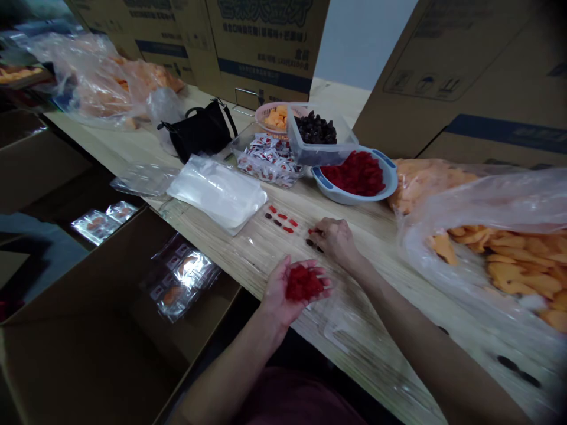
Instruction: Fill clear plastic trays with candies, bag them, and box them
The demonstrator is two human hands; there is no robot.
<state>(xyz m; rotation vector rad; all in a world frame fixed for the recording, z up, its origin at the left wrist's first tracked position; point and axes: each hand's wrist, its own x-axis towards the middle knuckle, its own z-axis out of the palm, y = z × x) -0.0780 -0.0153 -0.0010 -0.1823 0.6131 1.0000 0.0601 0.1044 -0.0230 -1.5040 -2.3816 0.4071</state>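
Palm up above the table's front edge, my left hand (290, 289) cups a heap of red gummy candies (305, 283). Beyond it, my right hand (334, 237) is down at the tabletop with its fingers pinched together. A red gummy candy (311, 231) shows at its fingertips, and a dark gummy candy (309, 242) lies just beside them. To the left, short rows of red gummy candies (282, 216) and dark gummy candies (277, 222) lie on what looks like transparent plastic.
Behind stand a blue-white basin (349, 199) of red candies, a plastic box (316, 154) of dark ones and a tray of small sachets (268, 156). Plastic bags (217, 189) lie left. A bag of orange pieces (522, 260) is right. An open carton (88, 354) stands below left.
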